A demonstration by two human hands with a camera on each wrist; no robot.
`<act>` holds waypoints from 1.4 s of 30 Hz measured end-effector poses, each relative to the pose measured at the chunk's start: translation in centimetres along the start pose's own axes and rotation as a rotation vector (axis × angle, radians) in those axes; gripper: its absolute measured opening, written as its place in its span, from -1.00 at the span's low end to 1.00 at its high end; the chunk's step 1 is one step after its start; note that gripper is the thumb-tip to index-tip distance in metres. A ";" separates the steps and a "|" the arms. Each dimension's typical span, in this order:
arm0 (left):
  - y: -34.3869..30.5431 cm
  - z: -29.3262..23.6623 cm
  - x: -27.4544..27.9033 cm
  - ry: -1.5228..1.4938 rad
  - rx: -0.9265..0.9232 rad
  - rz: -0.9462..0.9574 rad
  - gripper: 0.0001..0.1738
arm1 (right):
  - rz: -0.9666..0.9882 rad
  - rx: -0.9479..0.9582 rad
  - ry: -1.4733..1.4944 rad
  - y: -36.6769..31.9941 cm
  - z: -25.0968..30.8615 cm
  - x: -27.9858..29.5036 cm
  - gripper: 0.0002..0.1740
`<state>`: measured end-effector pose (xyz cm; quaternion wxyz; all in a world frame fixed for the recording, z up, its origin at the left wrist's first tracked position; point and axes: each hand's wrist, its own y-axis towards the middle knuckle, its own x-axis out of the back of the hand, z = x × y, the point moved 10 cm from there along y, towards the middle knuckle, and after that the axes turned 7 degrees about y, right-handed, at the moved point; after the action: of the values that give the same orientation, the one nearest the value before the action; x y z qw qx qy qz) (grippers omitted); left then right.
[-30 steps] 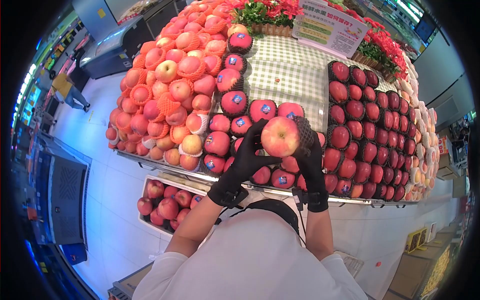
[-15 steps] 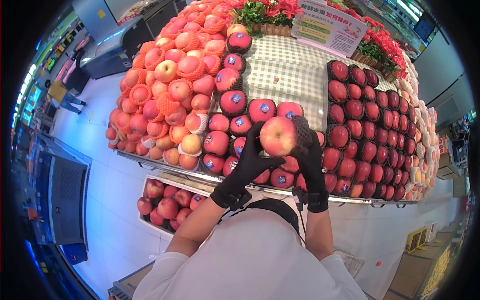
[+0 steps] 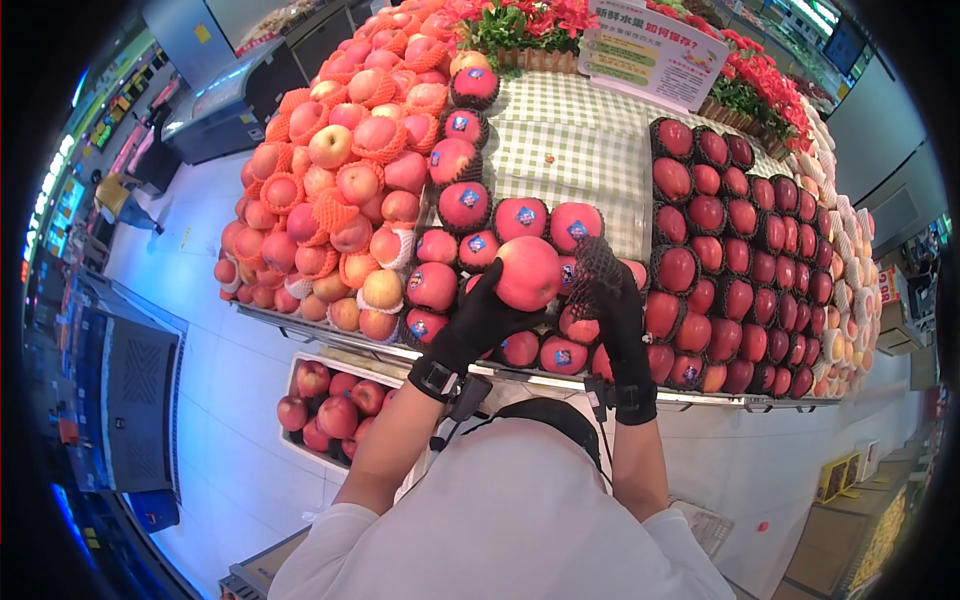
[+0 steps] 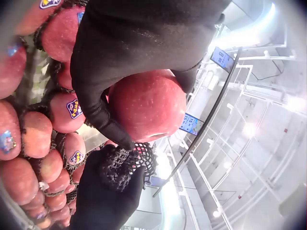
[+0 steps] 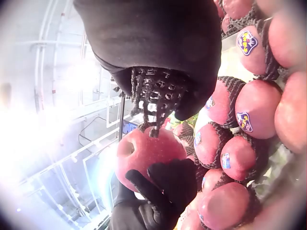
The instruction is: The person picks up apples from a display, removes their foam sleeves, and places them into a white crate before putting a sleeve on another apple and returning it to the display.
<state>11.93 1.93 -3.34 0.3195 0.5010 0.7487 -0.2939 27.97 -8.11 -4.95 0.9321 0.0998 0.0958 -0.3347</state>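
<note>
Both hands wear black gloves. My left hand (image 3: 488,318) grips a red apple (image 3: 528,273) above the front rows of the display; in the left wrist view its fingers and thumb curl round the bare apple (image 4: 147,105). Just to the right, my right hand (image 3: 622,322) pinches a black foam net (image 3: 598,268). In the right wrist view the net (image 5: 156,93) hangs from the fingers of the right hand (image 5: 158,38), its lower edge at the apple (image 5: 148,154). Stickered apples in black nets (image 3: 522,219) lie just beyond the hands.
Netted dark red apples (image 3: 740,262) fill the right side, orange-netted apples (image 3: 357,183) the left. Behind lie a checkered cloth (image 3: 570,140), a sign (image 3: 655,50) and red flowers. A white box (image 3: 292,385) of apples stands low at the left front.
The left hand has moved left and down with the apple, turning it. The net, earlier around the apple's right side, is now off most of it and bunched in the right hand.
</note>
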 end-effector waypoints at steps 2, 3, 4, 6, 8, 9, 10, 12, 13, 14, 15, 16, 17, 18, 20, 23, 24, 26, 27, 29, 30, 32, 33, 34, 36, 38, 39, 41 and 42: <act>0.8 0.6 2.6 0.039 -0.035 -0.043 -0.28 | 0.027 0.014 0.060 -0.1 -0.2 0.0 -0.47; 1.0 0.2 3.0 0.211 -0.082 -0.030 -0.27 | 0.036 0.005 0.095 -0.2 -0.2 -0.2 -0.46; 1.1 0.0 3.3 0.382 -0.129 -0.016 -0.27 | 0.044 -0.005 0.130 -0.3 -0.3 -0.4 -0.44; 1.1 0.5 3.8 0.368 -0.112 -0.024 -0.26 | 0.031 0.004 0.016 0.0 -0.4 -0.5 -0.47; 0.1 1.0 1.9 -0.001 0.014 -0.069 -0.27 | 0.022 -0.022 -0.006 0.0 -0.6 -0.4 -0.48; -0.3 -0.3 0.1 0.191 -0.098 0.044 -0.27 | 0.019 -0.051 0.028 -0.1 -0.8 -0.3 -0.47; -0.9 -1.4 -1.7 0.384 -0.211 0.159 -0.26 | 0.017 -0.080 0.062 -0.1 -1.1 -0.2 -0.47; -0.9 -0.5 -1.5 0.195 -0.102 0.169 -0.25 | 0.019 -0.042 0.009 -0.3 -0.6 -0.2 -0.48; -0.7 1.6 -0.2 -0.185 0.118 0.060 -0.23 | 0.020 -0.022 -0.017 -0.4 -0.4 -0.2 -0.48; -1.0 4.1 0.3 -0.566 0.336 -0.052 -0.21 | 0.032 -0.055 -0.010 -0.5 -0.6 -0.2 -0.49; -0.6 3.7 1.1 -0.374 0.252 -0.055 -0.21 | 0.045 -0.087 -0.002 -0.5 -0.5 -0.3 -0.49; -0.3 3.4 1.6 -0.182 0.167 -0.057 -0.22 | 0.058 -0.119 0.006 -0.6 -0.5 -0.3 -0.50; 0.0 2.9 2.0 0.010 0.081 -0.060 -0.23 | 0.046 -0.125 0.026 -0.6 -1.0 0.1 -0.50; 0.1 2.4 2.4 0.137 0.026 -0.101 -0.20 | 0.034 -0.129 0.046 -0.6 -1.4 0.3 -0.51; 0.2 1.5 2.9 0.392 -0.085 -0.183 -0.12 | 0.035 -0.117 0.047 -0.6 -1.7 1.0 -0.51; -0.2 -0.2 1.4 0.800 -0.226 -0.302 0.08 | 0.058 -0.114 0.022 -0.9 -0.4 1.3 -0.50; -0.2 -0.6 0.9 0.913 -0.299 -0.307 0.12 | 0.056 -0.143 0.031 -1.0 -0.7 1.5 -0.49; -0.2 -1.1 -0.2 1.141 -0.448 -0.312 0.21 | 0.068 -0.185 0.074 -1.1 -1.2 1.9 -0.49; -0.3 -1.2 -1.1 1.148 -0.495 -0.310 0.22 | 0.082 -0.198 0.108 -1.2 -1.5 1.7 -0.49; -0.6 -1.3 -3.0 1.161 -0.591 -0.308 0.23 | 0.104 -0.229 0.160 -1.4 -2.0 1.7 -0.49; -0.4 -0.8 -3.4 1.125 -0.542 -0.290 0.23 | 0.111 -0.247 0.177 -1.7 -1.6 1.4 -0.49; -0.1 0.2 -4.1 1.051 -0.446 -0.254 0.23 | 0.132 -0.272 0.217 -2.0 -1.2 1.2 -0.50; 0.0 0.7 -4.0 1.011 -0.441 -0.234 0.22 | 0.144 -0.280 0.240 -2.2 -0.9 1.1 -0.50; 0.0 1.2 -3.7 0.970 -0.436 -0.215 0.21 | 0.157 -0.289 0.262 -2.4 -0.5 1.0 -0.50; 0.0 1.9 -3.7 0.969 -0.435 -0.217 0.22 | 0.174 -0.259 0.214 -2.9 1.3 0.4 -0.46; -0.1 2.4 -3.9 1.044 -0.445 -0.262 0.24 | 0.183 -0.258 0.214 -3.1 1.2 0.9 -0.46; -0.2 2.7 -3.9 1.050 -0.460 -0.260 0.24 | 0.185 -0.273 0.237 -3.0 0.4 1.5 -0.47; -0.7 3.3 -3.5 1.059 -0.489 -0.271 0.25 | 0.196 -0.311 0.264 -3.3 -1.1 2.3 -0.47; -1.0 3.6 -3.3 1.073 -0.483 -0.281 0.25 | 0.204 -0.332 0.268 -3.5 -1.2 2.1 -0.46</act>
<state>12.65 -2.98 -2.90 -0.0398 0.3889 0.9099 0.1386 27.17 -11.74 -7.02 0.9437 -0.0023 0.2619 -0.2022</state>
